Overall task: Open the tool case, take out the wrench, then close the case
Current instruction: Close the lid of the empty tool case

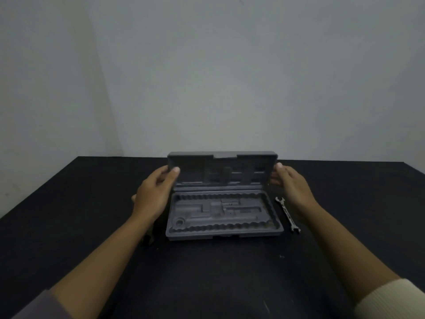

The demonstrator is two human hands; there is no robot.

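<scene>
- A broad black table (230, 272) is seen against a pale grey wall (230, 77); every other item rests on it.
- A dark grey moulded plastic tool case (224, 215) lies open at the table's middle, its long axis running left to right. The tray appears empty, and the grey hinged lid (222, 169) is held roughly upright at the far edge.
- The lid's left end is gripped by the left hand (153, 194), thumb on the inner face and fingers hidden behind.
- The lid's right end is taken by the right hand (291, 183) in the same way — thumb in front, fingers curled behind.
- A small silver double-ended metal wrench (287, 214) lies on the table just beside the case's right edge, apart from it, its long axis running near to far. It is below the right wrist, so the right hand is nearer.
- The closing step is judged to be in hand — the lid must swing toward the person, and the wrench lies clear of that path.
</scene>
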